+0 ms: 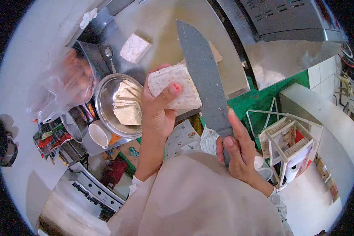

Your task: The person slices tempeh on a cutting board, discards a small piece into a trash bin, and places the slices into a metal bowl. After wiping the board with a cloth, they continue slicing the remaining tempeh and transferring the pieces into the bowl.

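Observation:
My left hand (156,108) grips a pale block of tempeh (161,80), thumb across its face and fingers behind it. In my right hand (240,153) is a large knife (204,74) held by its handle, its broad grey blade upright against the right side of the block. Thin cut lines show near the block's top edge. A second tempeh block (135,48) lies on the metal worktop (165,17). Behind the blade, another light piece (215,53) is partly hidden. Left of my left hand, a steel bowl (100,98) holds tempeh slices (128,112).
A spoon (110,57) lies beside the bowl, near a clear plastic bag (63,86). A white cup (100,133) stands by the bowl's lower left. At right are a white rack (289,149) and a metal appliance (291,19). A stove (94,188) is at lower left.

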Motion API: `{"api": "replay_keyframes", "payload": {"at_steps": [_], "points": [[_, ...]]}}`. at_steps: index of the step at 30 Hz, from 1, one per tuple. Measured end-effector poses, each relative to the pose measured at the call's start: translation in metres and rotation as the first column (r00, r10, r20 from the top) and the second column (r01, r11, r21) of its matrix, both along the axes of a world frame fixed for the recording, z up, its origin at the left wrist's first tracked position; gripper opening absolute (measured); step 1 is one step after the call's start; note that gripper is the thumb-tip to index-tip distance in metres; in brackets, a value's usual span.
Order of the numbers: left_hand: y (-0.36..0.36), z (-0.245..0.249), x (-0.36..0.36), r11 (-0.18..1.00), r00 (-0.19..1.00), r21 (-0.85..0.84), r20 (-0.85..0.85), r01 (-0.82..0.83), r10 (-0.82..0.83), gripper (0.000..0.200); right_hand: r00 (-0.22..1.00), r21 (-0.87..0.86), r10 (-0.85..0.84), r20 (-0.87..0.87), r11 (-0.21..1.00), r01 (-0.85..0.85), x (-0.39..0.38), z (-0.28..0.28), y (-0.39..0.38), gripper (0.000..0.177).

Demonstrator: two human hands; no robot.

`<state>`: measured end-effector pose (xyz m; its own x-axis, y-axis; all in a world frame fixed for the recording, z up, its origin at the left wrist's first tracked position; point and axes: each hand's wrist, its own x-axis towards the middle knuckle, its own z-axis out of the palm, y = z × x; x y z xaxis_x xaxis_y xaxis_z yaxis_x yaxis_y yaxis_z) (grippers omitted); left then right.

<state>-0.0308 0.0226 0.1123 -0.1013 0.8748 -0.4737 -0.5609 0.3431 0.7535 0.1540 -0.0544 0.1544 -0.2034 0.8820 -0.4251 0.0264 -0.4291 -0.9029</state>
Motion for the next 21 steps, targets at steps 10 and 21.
{"api": "replay_keyframes", "payload": {"at_steps": [10, 21], "points": [[0.0050, 0.0069, 0.0003, 0.998, 0.991, -0.040, 0.122, -0.041, 0.045, 0.050, 0.999, -0.010, 0.010, -0.033, 1.000, -0.010, 0.0005, -0.0012, 0.0066, 0.047], [0.0076, 0.0043, -0.0079, 1.000, 1.000, 0.007, 0.023, -0.021, 0.021, 0.056, 0.999, 0.043, 0.016, -0.033, 0.999, -0.014, 0.0007, -0.0048, 0.0046, 0.047]]}}
